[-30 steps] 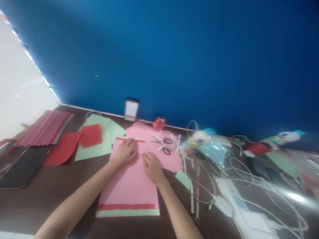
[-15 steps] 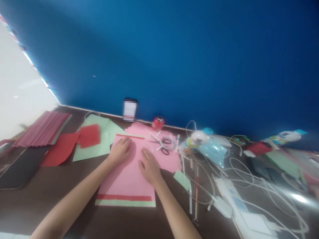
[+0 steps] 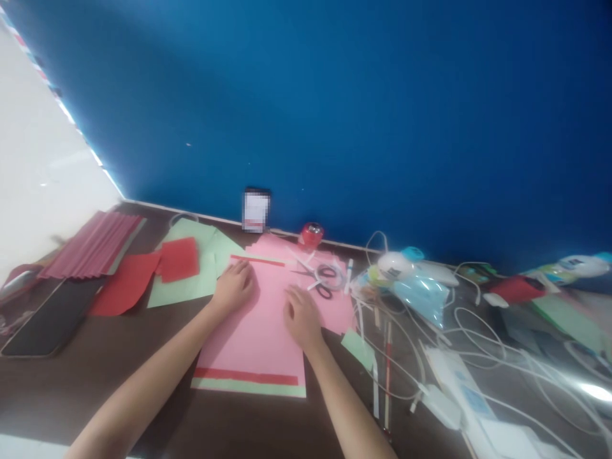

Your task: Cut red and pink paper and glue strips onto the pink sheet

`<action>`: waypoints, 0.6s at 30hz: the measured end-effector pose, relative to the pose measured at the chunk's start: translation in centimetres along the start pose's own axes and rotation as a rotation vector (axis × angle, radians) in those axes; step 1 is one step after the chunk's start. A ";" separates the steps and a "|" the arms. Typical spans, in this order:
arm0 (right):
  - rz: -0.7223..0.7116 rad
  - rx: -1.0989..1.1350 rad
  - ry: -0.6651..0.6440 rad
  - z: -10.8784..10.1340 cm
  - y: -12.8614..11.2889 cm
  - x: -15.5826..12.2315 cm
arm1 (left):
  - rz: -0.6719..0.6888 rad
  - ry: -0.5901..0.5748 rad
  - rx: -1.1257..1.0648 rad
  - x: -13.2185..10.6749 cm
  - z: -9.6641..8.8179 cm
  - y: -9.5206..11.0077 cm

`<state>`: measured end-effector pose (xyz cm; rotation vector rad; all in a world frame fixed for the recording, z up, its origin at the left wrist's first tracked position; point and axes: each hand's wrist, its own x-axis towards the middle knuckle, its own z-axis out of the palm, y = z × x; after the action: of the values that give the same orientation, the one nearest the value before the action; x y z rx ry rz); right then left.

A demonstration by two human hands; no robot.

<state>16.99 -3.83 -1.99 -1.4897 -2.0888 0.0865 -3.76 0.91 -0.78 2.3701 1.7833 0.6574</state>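
Observation:
A pink sheet of paper (image 3: 255, 331) lies flat before me, with a red strip (image 3: 248, 376) and a green band along its near edge. Another thin red strip (image 3: 258, 260) crosses its far end. My left hand (image 3: 234, 285) rests on the sheet's left side, its fingers laid on the paper and slightly bent. Over the right side is my right hand (image 3: 302, 315), open, with thumb and fingers apart; blur hides whether the fingertips touch. Just beyond it, scissors (image 3: 325, 280) with dark handles lie on more pink paper (image 3: 337, 312).
At left are a pleated pink paper (image 3: 95, 245), red paper pieces (image 3: 127, 284), green sheets (image 3: 179, 290) and a dark phone (image 3: 55, 319). A red tape dispenser (image 3: 310, 236) stands near the blue wall. Tangled white cables, a power strip (image 3: 454, 382) and a pencil (image 3: 388, 363) lie at right.
My right hand has shifted right, toward the sheet's edge, and its fingers have bent a little. My left hand stays at the left side. The whole view has moved slightly.

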 end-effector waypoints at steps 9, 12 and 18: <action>-0.014 0.025 0.029 0.1 0.4 0.1 | -0.201 0.145 0.279 1.6 -4.3 -3.1; -0.015 0.026 0.023 0.0 0.4 0.2 | -0.471 0.104 0.390 1.2 -5.9 -5.1; -0.005 0.029 0.006 0.0 0.4 0.4 | -0.573 -0.079 0.307 0.1 -7.4 -7.0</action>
<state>17.25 -3.34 -2.01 -1.4653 -2.0779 0.1100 -12.93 1.91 3.54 1.8324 2.5044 0.2230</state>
